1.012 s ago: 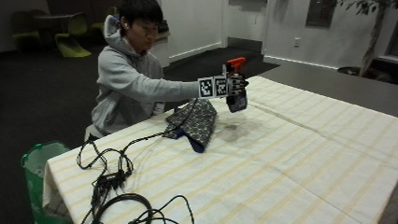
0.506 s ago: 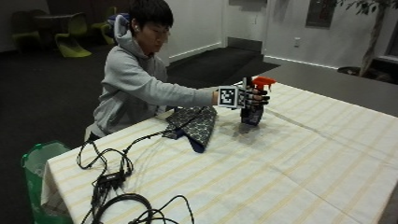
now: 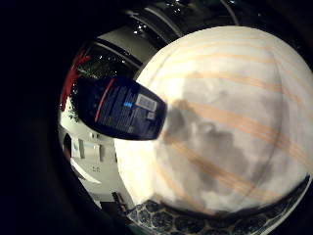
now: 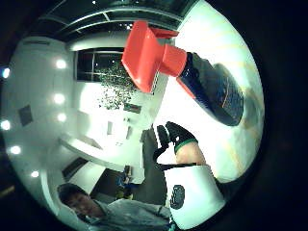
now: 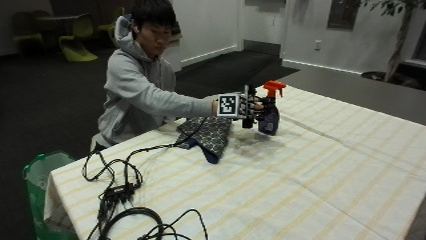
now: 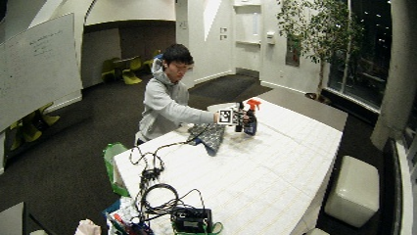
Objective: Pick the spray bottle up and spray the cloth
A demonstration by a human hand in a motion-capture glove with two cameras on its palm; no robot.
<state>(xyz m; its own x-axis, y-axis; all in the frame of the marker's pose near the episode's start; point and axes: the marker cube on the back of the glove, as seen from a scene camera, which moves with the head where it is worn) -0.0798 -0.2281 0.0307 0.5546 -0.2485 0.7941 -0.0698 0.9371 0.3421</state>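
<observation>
The spray bottle stands upright on the striped desk, just beyond the patterned cloth that lies crumpled near the person's side. The gloved right hand is right beside the bottle at neck height. The thumb side palm view shows the red trigger head and dark body standing clear of the palm, with a fingertip straight and touching nothing, so the hand looks relaxed and apart from the bottle rather than clamped on it. The little finger side palm view shows the labelled body with its shadow on the desk beside it.

The bottle looks like stiff plastic, probably light to moderate depending on how much liquid it holds, smooth and a bit slippery on the label. Being tall with a narrow base, it could tip if nudged at the top. The best place to take hold is the neck just under the red head, with a finger left free for the trigger.

Compared with a second ago, the bottle is no longer lifted and tilted over the cloth; it has come down and been set on the desk farther from the person, and the hand has let go.
</observation>
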